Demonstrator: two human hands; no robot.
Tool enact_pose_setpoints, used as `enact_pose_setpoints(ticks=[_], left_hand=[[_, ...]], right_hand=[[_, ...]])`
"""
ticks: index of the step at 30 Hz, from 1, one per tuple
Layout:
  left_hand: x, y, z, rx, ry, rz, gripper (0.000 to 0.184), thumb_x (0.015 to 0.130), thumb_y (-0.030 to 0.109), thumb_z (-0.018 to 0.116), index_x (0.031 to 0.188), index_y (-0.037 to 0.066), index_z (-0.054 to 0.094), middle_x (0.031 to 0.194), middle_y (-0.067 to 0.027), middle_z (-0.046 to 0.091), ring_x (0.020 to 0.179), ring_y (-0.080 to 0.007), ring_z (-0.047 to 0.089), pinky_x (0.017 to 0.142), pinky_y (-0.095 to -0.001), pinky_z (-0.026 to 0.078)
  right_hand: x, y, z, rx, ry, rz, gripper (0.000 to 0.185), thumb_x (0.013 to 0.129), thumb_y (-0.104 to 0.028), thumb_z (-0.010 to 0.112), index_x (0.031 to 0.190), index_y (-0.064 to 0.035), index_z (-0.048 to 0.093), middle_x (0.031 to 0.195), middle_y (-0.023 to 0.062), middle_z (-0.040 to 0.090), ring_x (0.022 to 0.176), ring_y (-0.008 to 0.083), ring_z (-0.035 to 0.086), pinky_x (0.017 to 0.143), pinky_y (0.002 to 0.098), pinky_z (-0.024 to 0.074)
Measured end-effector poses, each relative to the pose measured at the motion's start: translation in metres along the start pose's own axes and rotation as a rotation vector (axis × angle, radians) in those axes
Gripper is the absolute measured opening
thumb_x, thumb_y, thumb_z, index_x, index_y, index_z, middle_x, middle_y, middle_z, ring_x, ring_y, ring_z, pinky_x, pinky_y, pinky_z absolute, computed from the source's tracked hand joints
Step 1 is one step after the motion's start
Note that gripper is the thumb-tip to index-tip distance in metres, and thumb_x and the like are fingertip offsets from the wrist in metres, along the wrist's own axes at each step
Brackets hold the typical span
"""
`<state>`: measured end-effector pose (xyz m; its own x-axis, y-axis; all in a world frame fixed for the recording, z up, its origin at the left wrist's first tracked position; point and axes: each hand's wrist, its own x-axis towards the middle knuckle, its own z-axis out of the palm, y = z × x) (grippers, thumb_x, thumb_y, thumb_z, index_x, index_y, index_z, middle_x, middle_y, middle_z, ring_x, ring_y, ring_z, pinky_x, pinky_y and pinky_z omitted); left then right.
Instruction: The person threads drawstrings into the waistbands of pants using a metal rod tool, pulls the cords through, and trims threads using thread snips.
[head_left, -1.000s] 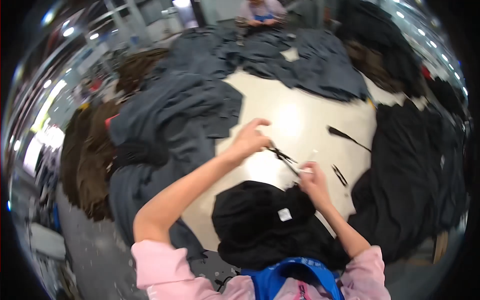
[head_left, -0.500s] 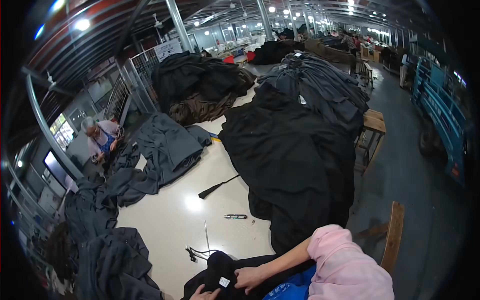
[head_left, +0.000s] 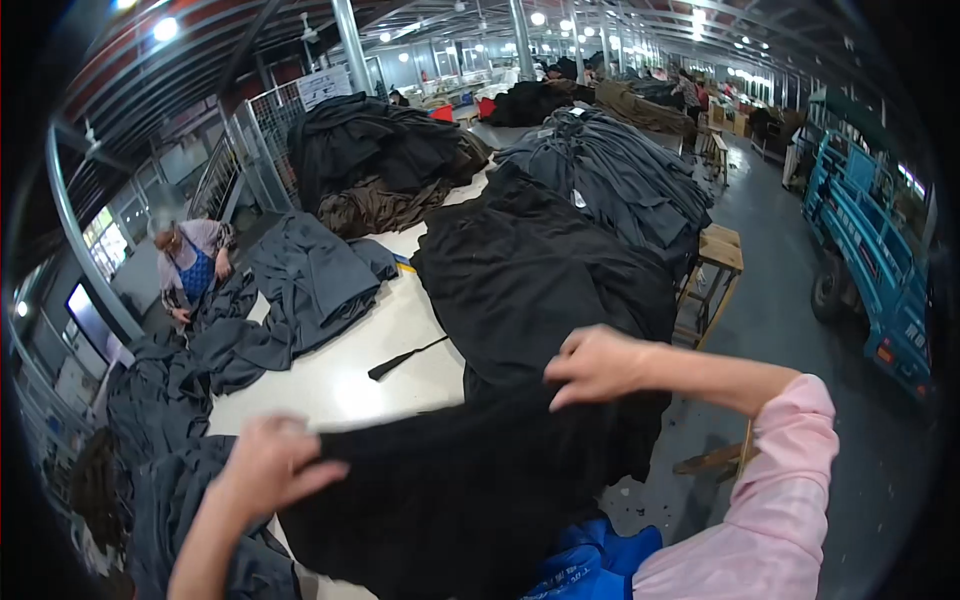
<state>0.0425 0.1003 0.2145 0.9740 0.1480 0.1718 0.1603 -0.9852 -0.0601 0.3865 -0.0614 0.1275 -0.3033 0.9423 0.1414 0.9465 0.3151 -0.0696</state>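
Observation:
A black garment (head_left: pixel 450 490) is stretched between my two hands, with its upper edge running across the near end of the table. My left hand (head_left: pixel 268 468) is closed on its left corner, slightly blurred by motion. My right hand (head_left: pixel 600 366) grips the edge further right and higher up, fingers bent over the cloth. Behind the right hand lies a large pile of black garments (head_left: pixel 550 270). Whether the held piece is trousers or another kind of garment, I cannot tell. It covers the near part of the white table (head_left: pixel 340 390).
A dark strap (head_left: pixel 405 358) lies on the table. Grey garments (head_left: pixel 320 275) line the left side, where a person in a blue apron (head_left: pixel 195 265) handles cloth. More piles stand at the back. A wooden stool (head_left: pixel 712 265) and a blue cart (head_left: pixel 870 250) are on the right.
Both hands have risen and moved apart, lifting and spreading the black garment that lay bunched at the near edge. Its white label no longer shows. The small tool and cord on the table are now hidden.

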Motion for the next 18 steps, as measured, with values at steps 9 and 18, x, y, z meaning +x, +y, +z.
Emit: enact_pose_setpoints(ticks=[9, 18], left_hand=[[0.21, 0.104, -0.052, -0.351, 0.51, 0.578, 0.03, 0.069, 0.029, 0.061, 0.07, -0.001, 0.056, 0.069, -0.0188, 0.056, 0.075, -0.0338, 0.056, 0.066, -0.0394, 0.045], [0.337, 0.117, -0.162, -0.806, 1.035, 0.768, 0.039, 0.061, 0.035, 0.064, 0.074, -0.001, 0.063, 0.071, -0.0191, 0.059, 0.07, -0.0275, 0.059, 0.067, -0.0311, 0.047]], right_hand=[[-0.183, 0.066, -0.22, -1.074, 0.438, 0.684, 0.056, 0.058, -0.004, 0.058, 0.113, -0.0117, 0.047, 0.076, 0.0142, 0.053, 0.083, 0.0311, 0.049, 0.075, 0.0368, 0.0398], [-0.185, 0.012, -0.426, -2.192, 0.629, 0.775, 0.055, 0.079, -0.032, 0.051, 0.124, -0.0088, 0.029, 0.075, 0.0096, 0.06, 0.07, 0.0235, 0.058, 0.079, 0.0392, 0.0348]])
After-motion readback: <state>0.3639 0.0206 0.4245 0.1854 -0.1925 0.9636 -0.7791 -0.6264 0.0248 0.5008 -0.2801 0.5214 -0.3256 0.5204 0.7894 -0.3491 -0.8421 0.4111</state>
